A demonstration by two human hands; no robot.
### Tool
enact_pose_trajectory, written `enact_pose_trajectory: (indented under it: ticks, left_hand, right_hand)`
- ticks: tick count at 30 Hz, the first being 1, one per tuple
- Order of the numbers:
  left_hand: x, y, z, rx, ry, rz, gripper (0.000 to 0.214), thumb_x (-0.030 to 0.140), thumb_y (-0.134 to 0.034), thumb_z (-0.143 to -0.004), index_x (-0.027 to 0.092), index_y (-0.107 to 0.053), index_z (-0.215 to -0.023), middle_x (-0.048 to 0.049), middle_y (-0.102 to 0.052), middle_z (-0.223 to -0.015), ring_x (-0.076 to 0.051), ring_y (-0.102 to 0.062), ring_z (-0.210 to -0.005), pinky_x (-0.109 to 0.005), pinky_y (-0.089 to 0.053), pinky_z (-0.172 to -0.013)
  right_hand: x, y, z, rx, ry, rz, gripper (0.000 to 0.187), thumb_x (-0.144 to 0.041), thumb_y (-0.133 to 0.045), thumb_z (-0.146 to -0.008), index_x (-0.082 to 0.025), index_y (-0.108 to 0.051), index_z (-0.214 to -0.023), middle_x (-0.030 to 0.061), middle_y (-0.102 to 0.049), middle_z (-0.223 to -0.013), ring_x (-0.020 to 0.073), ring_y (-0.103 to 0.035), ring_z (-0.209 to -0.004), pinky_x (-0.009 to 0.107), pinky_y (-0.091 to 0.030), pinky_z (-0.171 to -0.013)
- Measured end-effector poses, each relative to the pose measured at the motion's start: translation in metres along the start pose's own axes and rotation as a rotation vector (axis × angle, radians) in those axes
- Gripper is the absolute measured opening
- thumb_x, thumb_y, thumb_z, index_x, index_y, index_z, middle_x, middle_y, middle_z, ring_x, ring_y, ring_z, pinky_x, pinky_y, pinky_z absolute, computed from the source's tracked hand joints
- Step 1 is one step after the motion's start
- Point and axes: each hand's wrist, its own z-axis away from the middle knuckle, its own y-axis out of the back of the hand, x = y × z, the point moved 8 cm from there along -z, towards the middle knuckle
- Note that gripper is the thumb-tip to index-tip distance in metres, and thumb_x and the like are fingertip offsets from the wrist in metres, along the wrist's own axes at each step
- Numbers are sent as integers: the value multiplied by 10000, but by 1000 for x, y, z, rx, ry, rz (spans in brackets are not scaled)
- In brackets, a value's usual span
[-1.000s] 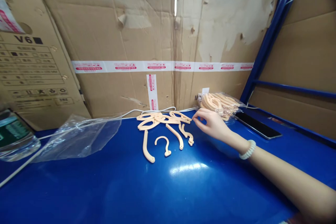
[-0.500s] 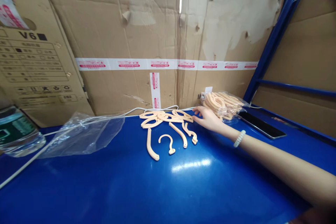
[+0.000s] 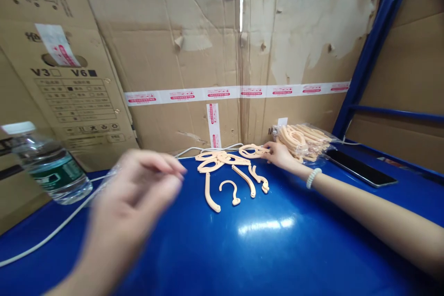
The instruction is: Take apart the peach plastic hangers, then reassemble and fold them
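Observation:
Several loose peach plastic hook pieces (image 3: 231, 171) lie in a small heap on the blue table (image 3: 243, 249). My right hand (image 3: 280, 154) reaches to the far side of the heap, its fingers pinched on a looped peach piece (image 3: 253, 150) there; a white bead bracelet (image 3: 312, 177) is on the wrist. My left hand (image 3: 140, 194) is raised in the foreground at the left, blurred by motion, fingers loosely apart with nothing in them. It covers the clear plastic bag behind it.
A clear bag of more peach pieces (image 3: 301, 141) lies at the back right beside a black phone (image 3: 360, 169). A water bottle (image 3: 48, 164) stands at the left. A white cable (image 3: 45, 238) runs along the table. Cardboard boxes (image 3: 194, 55) wall the back; a blue rack post (image 3: 374, 46) rises at right.
My left hand has come up into view at the left, covering the clear bag. My right hand has slid further back and closed on a looped piece. The camera has turned left.

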Motion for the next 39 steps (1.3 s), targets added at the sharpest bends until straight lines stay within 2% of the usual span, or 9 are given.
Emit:
enact_pose_trajectory:
  ticks: [3,7,10,12,15,19,25,32,39]
  left_hand:
    - [-11,-61,24,-357,76,129,213,288,-617,-875,219,-463,-746,15,-668,-825,-147,-637,-758,-243,-516,-697]
    - [-41,-91,50,-526,229,176,210,301,-596,-867,208,-536,-689,-2,-682,-743,-156,-614,-689,-246,-478,-654]
    - [-55,-85,47,-491,314,205,363,389,-512,-913,190,-632,-633,-39,-699,-694,-177,-630,-677,-265,-477,-663]
    - [-59,-76,41,-385,348,210,470,470,-449,-940,181,-689,-657,-44,-670,-615,-168,-602,-609,-259,-464,-608]
    - [-62,-72,41,-295,431,198,366,496,-570,-876,188,-722,-1002,-11,-665,-643,-118,-517,-490,-226,-417,-495]
    - [-61,-93,56,-435,559,281,376,425,-709,-777,186,-693,-1067,-54,-721,-916,-59,-502,-403,-202,-408,-411]
    - [-52,-103,74,-534,649,365,295,354,-758,-741,178,-717,-974,-15,-699,-718,-99,-576,-421,-193,-461,-407]
    - [-55,-87,62,-342,534,262,242,343,-724,-752,180,-700,-929,0,-669,-630,-134,-598,-517,-219,-490,-490]
    - [-60,-79,52,-289,508,270,227,414,-615,-866,190,-633,-901,13,-623,-717,-105,-536,-540,-188,-454,-471]
  right_hand:
    - [-3,28,5,118,7,-133,145,-237,-538,-941,-127,-628,-969,-12,-614,-624,134,-605,-534,248,-484,-516]
    - [-30,63,29,261,103,-284,206,-324,-467,-934,-162,-590,-903,-14,-547,-599,143,-551,-538,250,-430,-487]
    - [-65,57,56,137,189,-428,284,-443,-476,-930,-180,-585,-937,-28,-535,-622,124,-521,-525,246,-444,-498]
    - [-90,34,77,-123,229,-628,294,-464,-537,-911,-176,-589,-940,-22,-551,-655,112,-508,-535,234,-425,-491]
    - [-115,3,111,-393,239,-742,301,-468,-569,-914,-169,-607,-905,-7,-583,-717,99,-513,-570,224,-428,-515]
    - [-124,-18,136,-532,174,-835,335,-501,-607,-891,-166,-603,-882,-6,-602,-696,107,-562,-577,240,-492,-553]
    - [-121,-22,139,-536,68,-935,368,-502,-696,-821,-170,-587,-934,-23,-631,-548,115,-599,-455,218,-497,-455]
    - [-111,-36,142,-673,-76,-954,411,-505,-804,-697,-142,-634,-785,34,-700,-588,145,-677,-515,242,-568,-522]
    - [-100,-26,128,-524,-105,-932,366,-476,-813,-696,-148,-658,-745,21,-666,-638,124,-636,-560,228,-548,-519]
